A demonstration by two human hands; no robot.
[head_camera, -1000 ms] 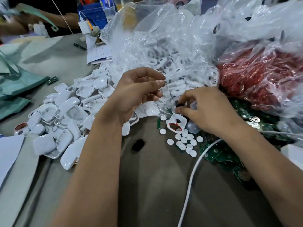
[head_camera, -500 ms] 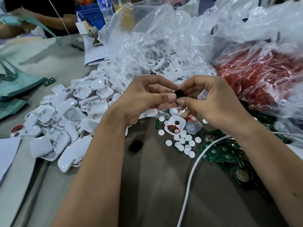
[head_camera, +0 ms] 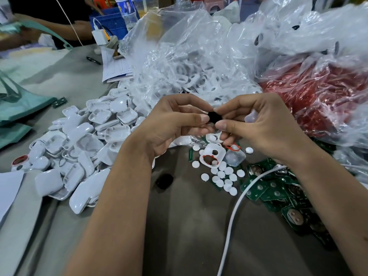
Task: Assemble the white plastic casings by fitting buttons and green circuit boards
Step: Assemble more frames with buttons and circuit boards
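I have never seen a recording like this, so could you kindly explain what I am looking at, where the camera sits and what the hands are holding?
There is no machine here: a person works with two bare hands, and the single camera is worn on the head, looking forward and down. The left hand and the right hand meet above the table and together pinch a small black part; the right hand also seems to hold a clear piece against its fingers. On the table lie a heap of white casings at the left, loose white buttons and an open casing in the middle, green circuit boards at the right, and a white cable. Plastic bags of parts are piled behind.
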